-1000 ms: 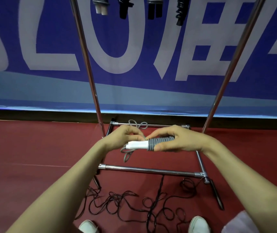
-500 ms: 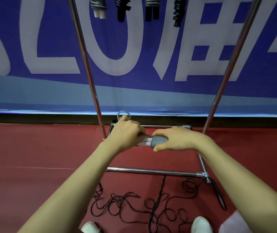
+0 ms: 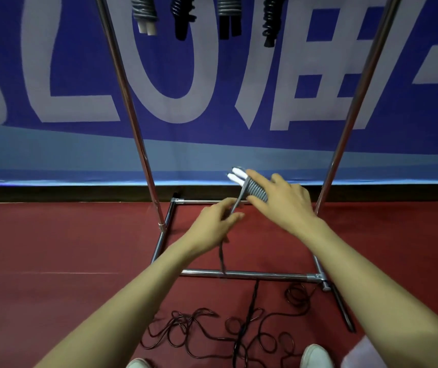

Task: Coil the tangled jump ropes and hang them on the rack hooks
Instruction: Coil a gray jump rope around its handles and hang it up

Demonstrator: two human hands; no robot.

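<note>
Red floor (image 3: 53, 248); R hand (image 3: 284, 200) grips coiled rope (image 3: 255, 191)

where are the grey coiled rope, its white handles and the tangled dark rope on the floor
grey coiled rope (image 3: 255, 192): head view, on the wound coils
white handles (image 3: 234, 177): head view, on one handle's tip
tangled dark rope (image 3: 249, 309): head view, on its twisted strand
</note>
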